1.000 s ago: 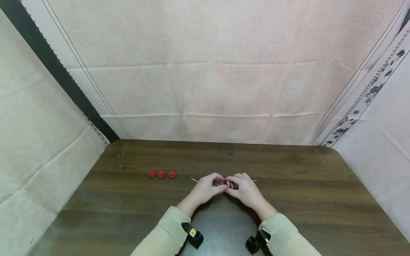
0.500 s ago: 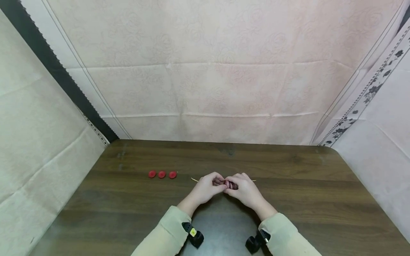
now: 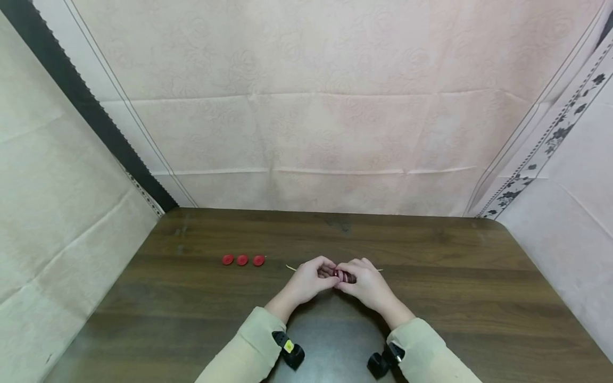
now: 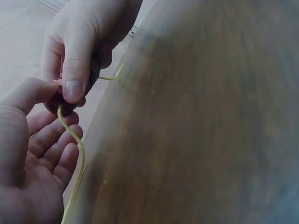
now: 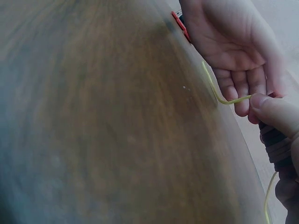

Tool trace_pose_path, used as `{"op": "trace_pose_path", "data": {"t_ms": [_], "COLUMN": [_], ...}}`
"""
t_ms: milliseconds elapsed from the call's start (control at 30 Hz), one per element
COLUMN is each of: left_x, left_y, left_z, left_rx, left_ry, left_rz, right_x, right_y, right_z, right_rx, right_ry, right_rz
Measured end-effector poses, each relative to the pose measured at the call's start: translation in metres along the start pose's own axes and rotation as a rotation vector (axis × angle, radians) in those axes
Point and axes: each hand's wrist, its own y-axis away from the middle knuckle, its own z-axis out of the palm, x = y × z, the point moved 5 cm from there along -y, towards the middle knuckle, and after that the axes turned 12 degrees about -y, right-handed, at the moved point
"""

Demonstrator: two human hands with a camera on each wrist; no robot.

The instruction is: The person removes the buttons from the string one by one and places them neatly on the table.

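Several dark red buttons sit in a tight stack [image 3: 347,276] on a yellow cord [image 4: 81,151], held between my hands above the table. My right hand [image 3: 365,282] grips the stack from the right, its thumb lying along the buttons. With thumb and forefinger, my left hand [image 3: 306,284] pinches the left end of the stack; its other fingers are loosely bent below, as the left wrist view shows. One cord end sticks out past each hand. Much of the stack [image 5: 276,147] is hidden by fingers.
Three red buttons [image 3: 242,260] lie in a row on the brown wooden table [image 3: 191,314], left of my hands. Pale patterned cloth [image 3: 306,133] hangs behind the table and along both sides. A black camera [image 3: 293,357] is strapped to each wrist.
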Motion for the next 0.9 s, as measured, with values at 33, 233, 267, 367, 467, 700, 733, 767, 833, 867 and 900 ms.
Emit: {"op": "trace_pose_path", "data": {"t_ms": [33, 233, 267, 367, 467, 700, 733, 767, 833, 867, 900], "left_x": [-0.001, -0.005, -0.006, -0.008, -0.008, -0.014, -0.015, -0.016, -0.018, -0.018, -0.019], "left_y": [0.0, 0.001, 0.001, 0.001, 0.001, 0.003, 0.003, 0.004, 0.006, 0.006, 0.007], "left_z": [0.0, -0.001, -0.001, -0.002, -0.005, -0.016, -0.017, -0.018, -0.02, -0.021, -0.022], "left_rx": [-0.001, -0.004, -0.006, -0.009, -0.003, 0.017, 0.02, 0.024, 0.027, 0.028, 0.028], "left_ry": [-0.001, -0.002, 0.002, 0.0, -0.018, -0.073, -0.085, -0.097, -0.116, -0.124, -0.128], "left_rz": [0.001, -0.004, -0.007, -0.013, -0.01, -0.024, -0.027, -0.027, -0.027, -0.026, -0.027], "right_x": [0.0, 0.002, 0.003, 0.004, 0.005, 0.008, 0.008, 0.009, 0.01, 0.01, 0.011], "right_y": [0.0, 0.001, 0.001, 0.001, 0.002, 0.002, 0.002, 0.002, 0.003, 0.003, 0.003], "right_z": [0.0, -0.002, -0.002, -0.004, -0.007, -0.01, -0.011, -0.011, -0.011, -0.011, -0.011], "right_rx": [-0.004, -0.01, -0.009, -0.005, -0.001, 0.014, 0.016, 0.017, 0.017, 0.017, 0.018], "right_ry": [0.001, -0.009, -0.013, -0.018, -0.024, -0.038, -0.04, -0.043, -0.048, -0.051, -0.053], "right_rz": [0.005, 0.035, 0.04, 0.054, 0.074, 0.101, 0.102, 0.103, 0.107, 0.109, 0.112]}}
